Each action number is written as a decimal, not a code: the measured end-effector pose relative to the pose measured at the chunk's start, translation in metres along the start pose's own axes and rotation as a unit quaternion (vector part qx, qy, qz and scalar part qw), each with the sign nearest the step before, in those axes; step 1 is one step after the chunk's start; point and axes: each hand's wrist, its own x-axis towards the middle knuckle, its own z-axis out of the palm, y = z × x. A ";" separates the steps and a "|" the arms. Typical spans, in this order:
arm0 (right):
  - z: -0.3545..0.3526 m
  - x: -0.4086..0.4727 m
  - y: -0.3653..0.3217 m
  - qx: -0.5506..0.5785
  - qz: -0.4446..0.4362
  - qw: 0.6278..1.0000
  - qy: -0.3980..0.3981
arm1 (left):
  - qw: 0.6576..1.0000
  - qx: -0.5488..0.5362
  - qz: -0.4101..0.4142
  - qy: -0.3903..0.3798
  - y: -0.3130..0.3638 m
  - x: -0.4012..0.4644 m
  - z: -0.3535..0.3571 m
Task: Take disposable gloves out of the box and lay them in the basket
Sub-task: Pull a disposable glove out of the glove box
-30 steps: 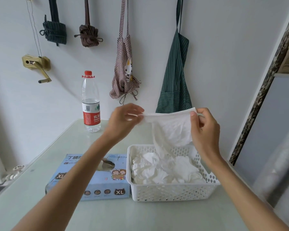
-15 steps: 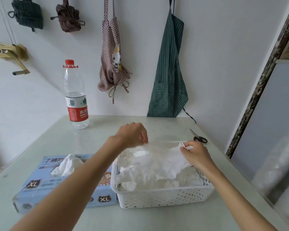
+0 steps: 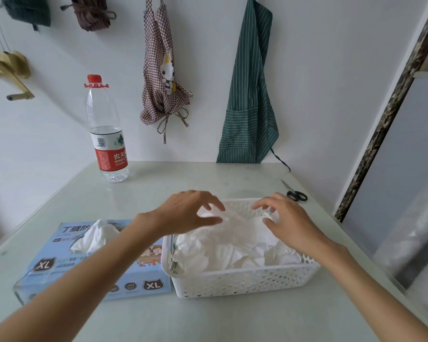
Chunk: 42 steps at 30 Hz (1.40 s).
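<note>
I see the white basket (image 3: 245,282) touching the blue glove box (image 3: 94,265) near the table's (image 3: 183,317) front edge, with bare table in front and behind. My left hand (image 3: 183,213) and right hand (image 3: 289,220) hang over the basket, fingers spread loose, holding nothing. White gloves (image 3: 232,250) lie piled inside. One glove (image 3: 94,236) sticks out of the box.

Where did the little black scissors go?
The scissors lie on the table at the far right, just behind the white basket and past the right hand.
</note>
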 end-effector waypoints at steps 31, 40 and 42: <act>-0.043 0.011 -0.005 0.075 0.104 0.976 -0.174 | 0.963 0.154 -0.024 -0.219 0.010 -0.005 -0.002; 0.003 0.004 0.012 -0.096 0.137 0.945 -0.282 | 0.945 0.232 -0.028 -0.228 0.007 0.001 0.012; 0.003 0.002 0.012 -0.097 0.138 0.948 -0.270 | 0.947 0.237 -0.034 -0.214 0.008 0.001 0.012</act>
